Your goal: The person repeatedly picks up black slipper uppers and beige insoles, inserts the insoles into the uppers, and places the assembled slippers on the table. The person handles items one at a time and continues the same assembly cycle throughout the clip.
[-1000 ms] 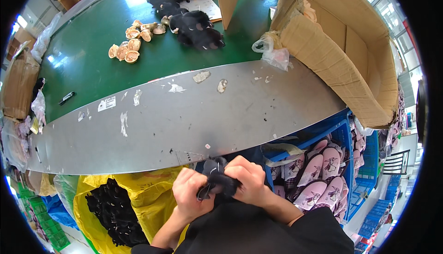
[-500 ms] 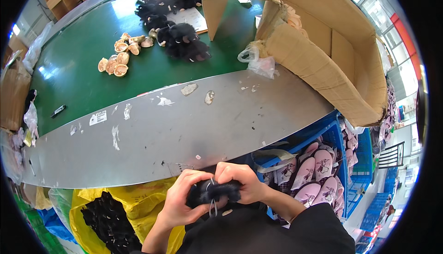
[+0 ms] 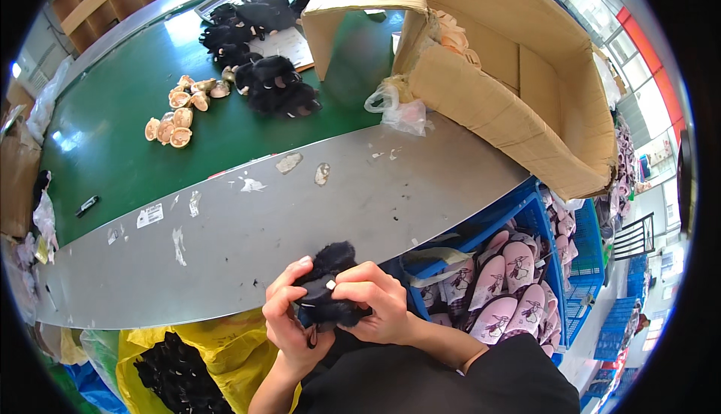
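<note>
A small black furry plush piece (image 3: 334,258) is held between my two hands, just beyond my body at the near edge of the table. My left hand (image 3: 288,325) grips its left side, fingers on top and thumb below. On the other side, my right hand (image 3: 378,305) pinches it near a small white tag or tab (image 3: 330,285). A dark loop hangs by my left thumb. Much of the piece's underside is hidden by my fingers.
Black furry pieces (image 3: 278,87) and beige hollow shells (image 3: 180,117) lie on the green tabletop (image 3: 113,143). A cardboard box (image 3: 518,106) stands far right. Pink slippers (image 3: 492,282) fill a blue crate (image 3: 552,245). A yellow bag (image 3: 225,346) of black pieces sits lower left.
The furry piece has been turned in my hands, so its fluffy part points up and a white tab shows. The pale loop seen earlier no longer shows on top. The view has shifted slightly.
</note>
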Action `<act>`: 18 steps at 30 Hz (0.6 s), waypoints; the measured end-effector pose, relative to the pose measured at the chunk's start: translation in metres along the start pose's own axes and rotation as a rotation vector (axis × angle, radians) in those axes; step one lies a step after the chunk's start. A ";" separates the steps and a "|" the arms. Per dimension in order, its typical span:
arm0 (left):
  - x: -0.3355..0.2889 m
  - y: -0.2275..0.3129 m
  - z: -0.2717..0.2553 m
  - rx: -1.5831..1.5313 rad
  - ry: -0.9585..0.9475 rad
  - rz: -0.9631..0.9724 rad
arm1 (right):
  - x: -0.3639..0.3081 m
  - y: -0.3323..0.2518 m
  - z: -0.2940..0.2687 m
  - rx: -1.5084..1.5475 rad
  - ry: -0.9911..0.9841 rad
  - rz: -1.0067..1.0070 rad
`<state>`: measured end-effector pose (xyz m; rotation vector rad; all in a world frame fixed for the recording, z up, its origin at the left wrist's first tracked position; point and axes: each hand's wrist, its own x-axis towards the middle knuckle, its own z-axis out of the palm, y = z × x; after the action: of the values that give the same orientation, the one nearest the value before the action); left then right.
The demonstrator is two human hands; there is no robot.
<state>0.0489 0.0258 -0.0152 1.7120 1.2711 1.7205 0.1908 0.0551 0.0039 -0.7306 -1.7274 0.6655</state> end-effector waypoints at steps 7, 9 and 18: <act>0.001 0.005 0.008 -0.155 0.161 -0.040 | -0.006 -0.029 0.000 0.165 -0.106 0.338; -0.001 0.003 0.007 -0.187 0.131 -0.105 | -0.005 -0.036 -0.001 0.096 -0.119 0.363; -0.011 0.004 -0.008 -0.102 0.015 -0.214 | 0.024 -0.004 -0.021 -0.126 -0.155 -0.056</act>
<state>0.0449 0.0124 -0.0167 1.4522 1.2982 1.6452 0.2052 0.0720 0.0275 -0.7301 -1.9390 0.5921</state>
